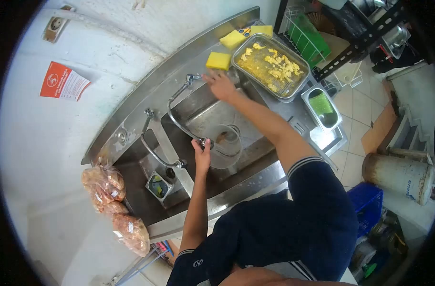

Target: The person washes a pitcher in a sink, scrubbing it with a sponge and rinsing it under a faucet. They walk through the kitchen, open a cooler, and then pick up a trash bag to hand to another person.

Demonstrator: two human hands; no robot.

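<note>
My left hand (pixel 202 151) is closed around the nozzle at the end of a curved metal faucet (pixel 174 117). Below that nozzle, a clear plastic tub (pixel 225 163) rests in the right basin of the steel sink (pixel 198 106). My right hand (pixel 221 86) reaches over the back of the basin with its fingers spread, fingertips close to the base of the same faucet. Beside the right hand sits a yellow sponge (pixel 218 61) on the back ledge. A metal tray (pixel 236 58) with yellow scraps of food stands to its right.
A second faucet (pixel 150 145) hangs over the left basin, which holds a small metal container (pixel 159 186). Another metal container (pixel 322 108) with a green sponge-like pad stands at the right edge. Plastic bags of bread-like items (pixel 131 233) lie at the left end. A gas cylinder (pixel 396 177) is on the right.
</note>
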